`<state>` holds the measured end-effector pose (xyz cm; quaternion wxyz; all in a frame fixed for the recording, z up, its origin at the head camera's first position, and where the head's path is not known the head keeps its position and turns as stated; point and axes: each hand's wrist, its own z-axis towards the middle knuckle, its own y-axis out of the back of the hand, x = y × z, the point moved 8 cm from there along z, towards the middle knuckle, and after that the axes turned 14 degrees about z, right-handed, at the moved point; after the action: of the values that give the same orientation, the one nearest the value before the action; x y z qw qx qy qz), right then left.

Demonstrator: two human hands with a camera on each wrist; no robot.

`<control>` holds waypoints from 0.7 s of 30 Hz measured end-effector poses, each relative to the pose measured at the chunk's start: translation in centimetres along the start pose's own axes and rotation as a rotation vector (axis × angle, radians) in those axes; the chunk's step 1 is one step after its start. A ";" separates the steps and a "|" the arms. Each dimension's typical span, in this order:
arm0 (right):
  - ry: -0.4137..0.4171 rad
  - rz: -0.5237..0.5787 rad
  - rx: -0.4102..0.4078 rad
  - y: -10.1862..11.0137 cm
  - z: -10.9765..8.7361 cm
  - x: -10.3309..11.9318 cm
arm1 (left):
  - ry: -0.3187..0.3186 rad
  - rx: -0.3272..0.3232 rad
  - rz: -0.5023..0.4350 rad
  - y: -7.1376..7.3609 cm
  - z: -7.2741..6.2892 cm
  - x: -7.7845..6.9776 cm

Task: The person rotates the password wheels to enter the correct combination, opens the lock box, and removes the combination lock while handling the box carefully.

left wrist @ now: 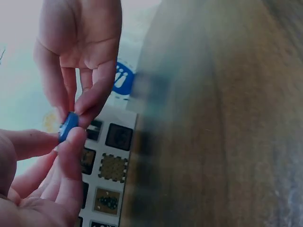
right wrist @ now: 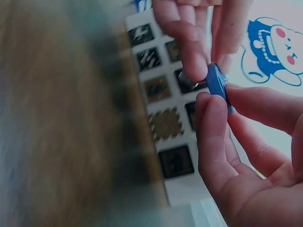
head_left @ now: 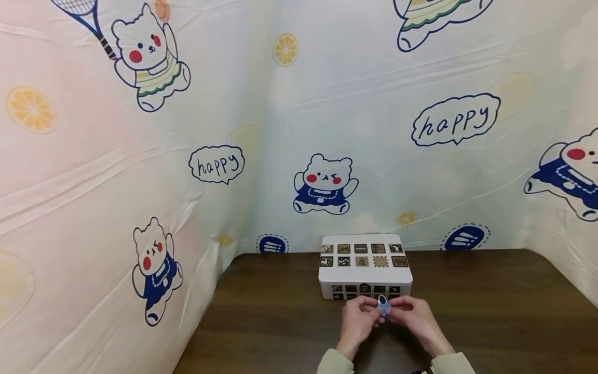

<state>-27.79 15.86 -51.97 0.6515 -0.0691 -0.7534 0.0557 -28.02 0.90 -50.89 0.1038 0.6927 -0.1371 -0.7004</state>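
Observation:
A small blue padlock [head_left: 384, 308], its loop toward the box, is held up between both hands over the table's front part. My left hand [head_left: 358, 321] pinches it from the left between thumb and fingers. From the other side, the thumb and fingertips of my right hand [head_left: 417, 321] grip it too. In the left wrist view the padlock [left wrist: 69, 126] shows edge-on, partly covered by fingertips. A bit of shiny metal stands out beside the blue body [right wrist: 218, 81] in the right wrist view. Just beyond the hands sits a white box [head_left: 362, 275] with a dark latch on its front.
Dark, square stamp-like pictures cover the box's lid [head_left: 364, 254] and front. It stands at the far edge of a brown wooden table [head_left: 266, 311]. A pale cloth [head_left: 252, 93] printed with cartoon bears hangs behind the table and along its sides.

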 end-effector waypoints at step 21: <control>0.046 -0.271 -0.027 4.2 -1.6 1.0 | -0.133 0.196 0.307 -4.2 -0.3 -1.7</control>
<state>-26.24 20.13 -51.45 0.6693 0.0233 -0.7413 -0.0443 -27.46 5.43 -50.72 0.1323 0.6226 -0.3151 -0.7040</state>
